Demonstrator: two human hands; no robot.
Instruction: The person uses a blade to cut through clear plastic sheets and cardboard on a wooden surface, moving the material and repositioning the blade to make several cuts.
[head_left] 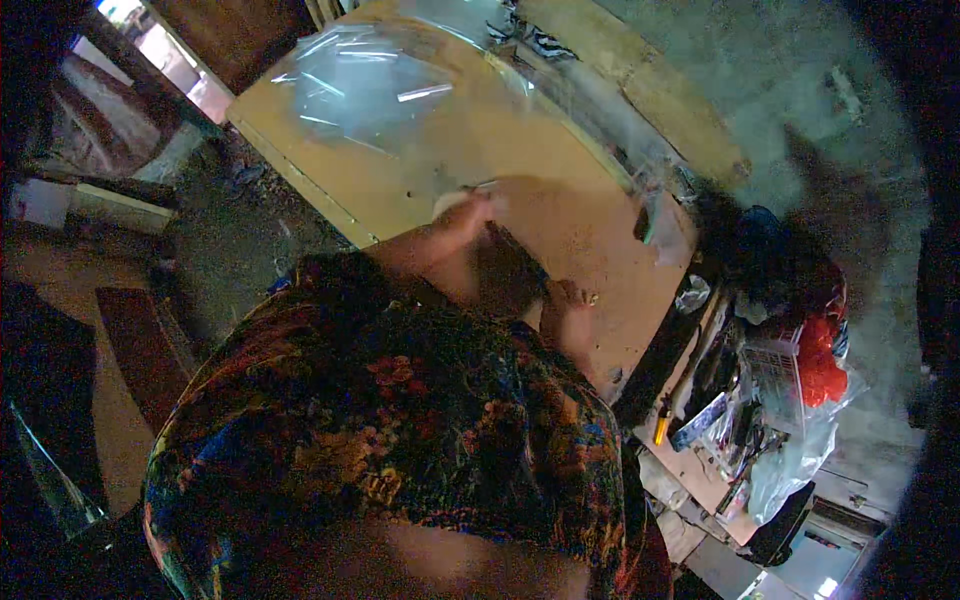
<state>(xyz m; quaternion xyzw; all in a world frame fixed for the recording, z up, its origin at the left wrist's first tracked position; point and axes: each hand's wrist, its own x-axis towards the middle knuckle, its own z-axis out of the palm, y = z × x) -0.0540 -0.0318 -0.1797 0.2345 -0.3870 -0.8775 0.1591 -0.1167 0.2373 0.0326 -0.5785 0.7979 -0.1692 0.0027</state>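
A dark, flat piece (pixel 508 268), perhaps cloth or leather, lies between my hands over the tan wooden table (pixel 590 235). My left hand (pixel 472 218) is closed at its upper left end, with the fingers blurred. A small pale thing (pixel 486 184) shows by the left fingertips, too small to name. On the other side, my right hand (pixel 568 305) has its fingers curled at the piece's right edge. My patterned clothing hides the near part of the piece.
Clear plastic sheets (pixel 365 85) are heaped on the table's far left. More plastic and long boards (pixel 660 80) run along the far edge. At the right are a white basket (pixel 775 375), a red bag (pixel 822 360) and an orange-handled tool (pixel 662 428) among clutter.
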